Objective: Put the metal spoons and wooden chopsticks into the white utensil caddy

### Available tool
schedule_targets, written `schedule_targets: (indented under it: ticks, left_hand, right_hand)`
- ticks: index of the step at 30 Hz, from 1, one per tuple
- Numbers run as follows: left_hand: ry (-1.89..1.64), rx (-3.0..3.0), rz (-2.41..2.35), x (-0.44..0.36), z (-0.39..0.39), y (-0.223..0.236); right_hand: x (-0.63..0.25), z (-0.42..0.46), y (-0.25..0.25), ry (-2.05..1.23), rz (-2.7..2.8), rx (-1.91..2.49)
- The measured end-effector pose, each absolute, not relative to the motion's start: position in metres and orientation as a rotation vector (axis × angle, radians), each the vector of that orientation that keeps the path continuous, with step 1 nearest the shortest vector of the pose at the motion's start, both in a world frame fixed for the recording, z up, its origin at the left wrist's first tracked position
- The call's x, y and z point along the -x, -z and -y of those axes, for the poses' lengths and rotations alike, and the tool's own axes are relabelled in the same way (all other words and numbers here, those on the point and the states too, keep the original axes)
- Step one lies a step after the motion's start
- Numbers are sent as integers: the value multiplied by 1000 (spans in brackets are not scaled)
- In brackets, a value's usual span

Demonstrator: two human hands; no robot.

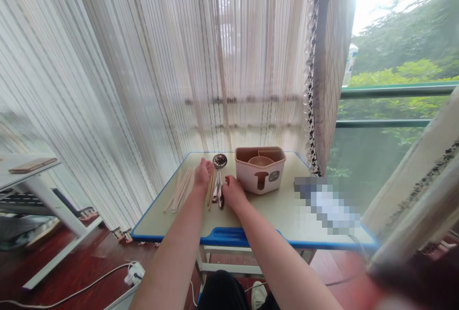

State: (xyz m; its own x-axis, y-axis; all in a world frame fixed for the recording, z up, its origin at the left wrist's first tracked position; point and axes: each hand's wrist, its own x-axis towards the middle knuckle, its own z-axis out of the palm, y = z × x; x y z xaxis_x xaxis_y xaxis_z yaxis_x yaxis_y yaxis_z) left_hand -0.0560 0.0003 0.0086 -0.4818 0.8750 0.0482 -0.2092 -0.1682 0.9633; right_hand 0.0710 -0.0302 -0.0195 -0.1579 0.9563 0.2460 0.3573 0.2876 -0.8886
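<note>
On the table lies a slotted metal ladle [220, 160], its bowl at the far end. Metal spoons [221, 201] lie just below it, and a few wooden chopsticks [211, 193] run alongside on the left. My left hand [203, 173] is beside the chopsticks, fingers stretched out, holding nothing I can see. On the other side of the spoons is my right hand [234, 192], its fingers loosely bent and apart; whether it touches a spoon is unclear. More pale wooden sticks [182, 189] lie spread to the left of my left hand.
A white and brown divided holder [241, 176] stands behind and right of my right hand. A blurred-out object [328, 207] lies at the table's right side. The blue-edged table [150, 224] backs onto a string curtain [161, 61]. A power strip [135, 272] is at lower left.
</note>
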Motion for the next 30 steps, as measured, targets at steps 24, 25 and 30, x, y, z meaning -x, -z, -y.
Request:
schedule_targets:
  ticks: [24, 25, 30]
  left_hand:
    - [-1568, -437, -1246, 47, 8, -11]
    - [-1579, -392, -1222, 48, 8, -12]
    - [-1613, -255, -1111, 51, 11, -14]
  right_hand:
    - [-65, 20, 20, -1612, 1032, 948]
    - [-65, 20, 21, -1611, 1028, 946]
    - [-64, 18, 25, -1577, 1039, 957]
